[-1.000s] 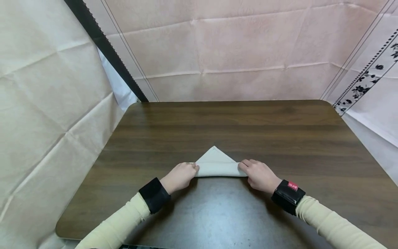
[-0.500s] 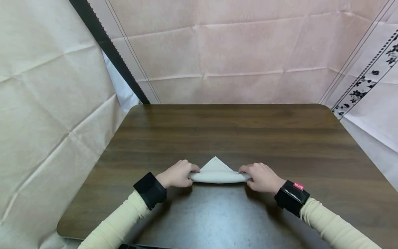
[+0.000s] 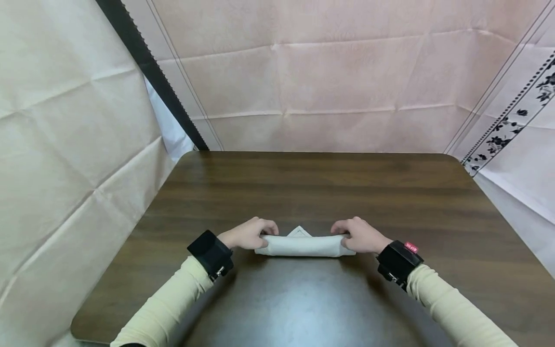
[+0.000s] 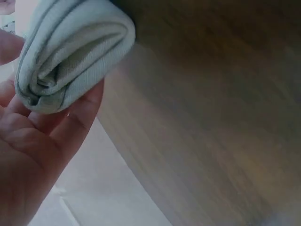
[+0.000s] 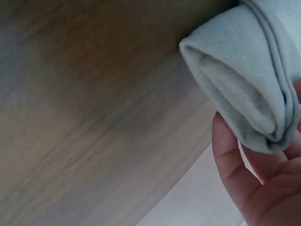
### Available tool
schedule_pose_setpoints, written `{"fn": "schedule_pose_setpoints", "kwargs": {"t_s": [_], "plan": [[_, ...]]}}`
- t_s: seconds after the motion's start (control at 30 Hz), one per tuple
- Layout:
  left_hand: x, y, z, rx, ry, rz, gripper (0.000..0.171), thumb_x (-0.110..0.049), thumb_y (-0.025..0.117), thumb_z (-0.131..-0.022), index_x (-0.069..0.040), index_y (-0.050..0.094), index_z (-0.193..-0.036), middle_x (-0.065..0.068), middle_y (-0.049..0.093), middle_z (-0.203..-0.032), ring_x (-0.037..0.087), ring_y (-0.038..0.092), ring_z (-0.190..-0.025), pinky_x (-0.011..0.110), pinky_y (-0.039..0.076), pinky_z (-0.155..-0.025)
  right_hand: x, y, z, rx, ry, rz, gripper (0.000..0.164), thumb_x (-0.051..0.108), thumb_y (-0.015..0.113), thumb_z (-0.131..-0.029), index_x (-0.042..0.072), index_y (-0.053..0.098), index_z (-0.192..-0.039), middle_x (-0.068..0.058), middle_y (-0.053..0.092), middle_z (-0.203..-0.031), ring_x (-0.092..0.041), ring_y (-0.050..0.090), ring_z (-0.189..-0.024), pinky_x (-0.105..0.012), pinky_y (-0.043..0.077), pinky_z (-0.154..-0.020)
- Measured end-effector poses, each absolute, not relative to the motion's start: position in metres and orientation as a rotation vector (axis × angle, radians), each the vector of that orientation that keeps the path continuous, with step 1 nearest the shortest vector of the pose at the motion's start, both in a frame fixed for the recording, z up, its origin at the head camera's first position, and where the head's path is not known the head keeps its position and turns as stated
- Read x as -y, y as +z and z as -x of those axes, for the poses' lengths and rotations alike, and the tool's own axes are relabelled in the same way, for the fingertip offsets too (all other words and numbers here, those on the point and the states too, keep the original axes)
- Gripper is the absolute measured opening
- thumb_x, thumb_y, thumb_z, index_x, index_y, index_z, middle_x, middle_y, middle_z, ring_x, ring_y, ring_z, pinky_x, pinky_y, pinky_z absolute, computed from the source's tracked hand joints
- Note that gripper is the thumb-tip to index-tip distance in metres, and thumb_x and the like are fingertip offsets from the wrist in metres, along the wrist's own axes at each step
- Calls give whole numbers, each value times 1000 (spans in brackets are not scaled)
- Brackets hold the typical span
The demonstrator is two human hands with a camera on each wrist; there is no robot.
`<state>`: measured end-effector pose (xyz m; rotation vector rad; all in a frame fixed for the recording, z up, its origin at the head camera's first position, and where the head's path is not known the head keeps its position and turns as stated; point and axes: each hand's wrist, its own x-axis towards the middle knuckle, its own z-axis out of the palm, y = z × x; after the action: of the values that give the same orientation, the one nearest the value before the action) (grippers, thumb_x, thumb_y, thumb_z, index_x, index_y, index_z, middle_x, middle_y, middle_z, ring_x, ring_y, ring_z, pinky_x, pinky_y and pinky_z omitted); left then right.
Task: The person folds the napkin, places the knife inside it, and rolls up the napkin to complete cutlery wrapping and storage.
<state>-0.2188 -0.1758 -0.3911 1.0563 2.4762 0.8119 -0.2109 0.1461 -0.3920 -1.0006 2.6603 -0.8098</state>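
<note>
A pale cloth napkin lies rolled into a thick horizontal bundle on the wooden table. Beyond the roll, a small triangular corner of the cloth still lies flat. My left hand holds the roll's left end between thumb and fingers. At the opposite end, my right hand grips it the same way. In the left wrist view the napkin's end shows spiralled layers, with fingers curled beneath it. The right wrist view has the other end folded in layers, fingers along its far side.
Black bands are strapped on both wrists, the right one with a red tag. Creased pale sheets hang at the left and behind the table. A floral-patterned border runs along the sheet at right.
Both hands have rolled the napkin further, so the roll is wider and the exposed triangular corner is much smaller. The head view has tilted up slightly.
</note>
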Motion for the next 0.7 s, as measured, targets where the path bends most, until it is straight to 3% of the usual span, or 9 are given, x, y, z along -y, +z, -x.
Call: {"fn": "schedule_pose_setpoints", "kwargs": {"t_s": [0.3,0.53,0.7], "plan": [[184,-396,230,-2515,805,-998,26,1,51,-82,-2,60,-106,12,63,-106,17,57,-95,28,45,-77,-146,-397,222,-2745,-833,977,27,-5,51,-77,-2,63,-100,-9,65,-90,-21,61,-83,-37,48,-71],[184,-401,234,-2741,618,-1035,20,0,54,-83,-4,65,-98,7,65,-95,12,57,-76,27,46,-67,-142,-411,229,-2966,-765,1043,20,-2,60,-77,0,65,-96,-9,65,-94,-24,61,-87,-40,48,-73],[171,-397,221,-2950,373,-1208,17,0,58,-81,-7,68,-93,4,64,-90,17,59,-83,30,48,-70,-139,-411,220,-3057,-744,1224,14,4,67,-77,6,68,-91,-5,65,-90,-21,58,-86,-38,48,-71]]}}
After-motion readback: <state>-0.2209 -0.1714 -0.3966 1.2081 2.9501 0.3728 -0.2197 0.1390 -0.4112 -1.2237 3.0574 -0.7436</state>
